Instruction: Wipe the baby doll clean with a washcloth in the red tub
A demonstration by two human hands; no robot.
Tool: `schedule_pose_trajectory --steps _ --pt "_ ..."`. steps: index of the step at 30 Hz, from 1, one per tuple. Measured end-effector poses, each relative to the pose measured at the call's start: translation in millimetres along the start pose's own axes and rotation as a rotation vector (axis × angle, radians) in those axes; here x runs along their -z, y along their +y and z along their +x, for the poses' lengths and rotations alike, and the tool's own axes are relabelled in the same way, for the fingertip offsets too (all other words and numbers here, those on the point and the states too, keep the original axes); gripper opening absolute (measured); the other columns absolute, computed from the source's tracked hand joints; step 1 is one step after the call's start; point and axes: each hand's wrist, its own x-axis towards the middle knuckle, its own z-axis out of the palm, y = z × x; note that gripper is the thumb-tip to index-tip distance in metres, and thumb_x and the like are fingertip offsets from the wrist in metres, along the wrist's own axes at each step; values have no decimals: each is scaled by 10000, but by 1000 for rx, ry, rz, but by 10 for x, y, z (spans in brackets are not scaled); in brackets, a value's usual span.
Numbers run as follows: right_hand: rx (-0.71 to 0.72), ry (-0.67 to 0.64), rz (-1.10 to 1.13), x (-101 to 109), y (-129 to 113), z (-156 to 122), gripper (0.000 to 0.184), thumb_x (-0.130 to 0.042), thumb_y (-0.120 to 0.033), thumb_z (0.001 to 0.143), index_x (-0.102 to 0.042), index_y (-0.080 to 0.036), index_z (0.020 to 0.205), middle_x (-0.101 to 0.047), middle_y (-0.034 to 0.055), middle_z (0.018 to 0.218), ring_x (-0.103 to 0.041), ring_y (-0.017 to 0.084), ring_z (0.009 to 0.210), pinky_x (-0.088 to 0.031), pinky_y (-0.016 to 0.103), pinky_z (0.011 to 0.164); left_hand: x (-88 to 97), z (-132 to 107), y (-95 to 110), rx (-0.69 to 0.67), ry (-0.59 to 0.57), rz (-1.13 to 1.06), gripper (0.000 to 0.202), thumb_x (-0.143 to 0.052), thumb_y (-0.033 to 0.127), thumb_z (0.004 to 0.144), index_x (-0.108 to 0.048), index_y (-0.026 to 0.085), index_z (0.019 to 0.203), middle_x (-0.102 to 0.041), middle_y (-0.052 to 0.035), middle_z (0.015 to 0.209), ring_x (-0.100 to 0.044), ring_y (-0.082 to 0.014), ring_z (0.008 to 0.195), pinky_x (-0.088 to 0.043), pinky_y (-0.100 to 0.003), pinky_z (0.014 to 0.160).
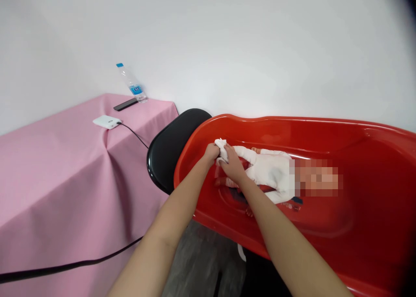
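A doll in white clothes (269, 169) lies in a red baby bathtub (325, 134), its legs toward the left and its blurred head at the right. At the doll's leg end, my left hand (212, 152) is closed on a bunched white cloth (221, 146). My right hand (232, 163) grips the same cloth from the other side, close to a white-covered leg of the doll. Whether the cloth is part of the doll's clothing, I cannot tell. One bare doll foot (220, 182) shows just below my hands. My right forearm passes in front of the tub's near side.
A black chair (172, 145) stands against the tub's left end. On the pink-covered table (58, 158) are a white device (106, 121) with a black cable, a dark flat object (125, 104) and a clear plastic bottle (134, 87). A white wall (243, 50) rises behind.
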Motion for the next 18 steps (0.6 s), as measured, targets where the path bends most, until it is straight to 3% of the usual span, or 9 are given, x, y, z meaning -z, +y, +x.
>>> schedule_pose_trajectory --steps 8,14,18 --pt "9 63 214 -38 151 -24 646 -473 -149 879 -589 -213 1512 -516 113 1642 -465 301 1550 -342 581 1336 -37 -146 63 9 -32 -4 171 -591 81 933 -681 164 813 -698 -45 761 -610 -149 654 -495 -267 685" --pt "-2 98 287 54 67 -51 507 -434 -209 1001 -631 -214 1469 -651 110 1504 -593 272 1404 -406 550 1278 -89 -187 94 27 -123 -22 204 -603 194 971 -637 188 770 -626 -11 677 -539 -134 565 -412 -254 557" --pt "-61 154 290 96 35 -21 440 -504 -247 981 -698 -234 1375 -714 94 1413 -640 262 1307 -457 509 1214 -104 -177 94 22 -144 -28 204 -619 247 964 -623 205 764 -621 -7 664 -535 -141 570 -403 -258 545"
